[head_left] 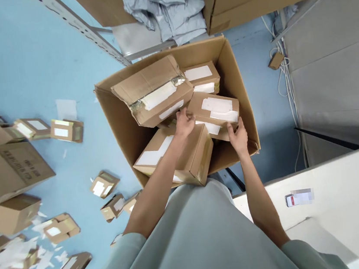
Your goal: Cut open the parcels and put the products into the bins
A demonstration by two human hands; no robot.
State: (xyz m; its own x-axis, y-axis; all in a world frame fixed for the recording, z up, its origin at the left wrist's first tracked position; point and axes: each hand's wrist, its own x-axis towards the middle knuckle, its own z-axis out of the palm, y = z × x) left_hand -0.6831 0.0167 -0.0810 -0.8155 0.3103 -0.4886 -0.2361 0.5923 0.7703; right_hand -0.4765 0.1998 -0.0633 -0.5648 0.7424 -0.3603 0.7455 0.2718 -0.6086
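Observation:
A big open cardboard carton (242, 96) stands on the blue floor, filled with several taped brown parcels bearing white labels. Both my hands reach into it. My left hand (184, 123) grips the left edge of a flat labelled parcel (218, 113) in the middle of the carton. My right hand (238, 137) holds the same parcel at its near right corner, fingers curled round the edge. A longer parcel (154, 91) lies tilted at the back left, and another (187, 157) lies under my left forearm.
Many small parcels (67, 130) and torn paper scraps lie scattered on the floor at left, beside a larger brown box (10, 170). A white table (336, 185) with a small device (289, 200) is at right. Grey bags (170, 9) and large cartons stand behind.

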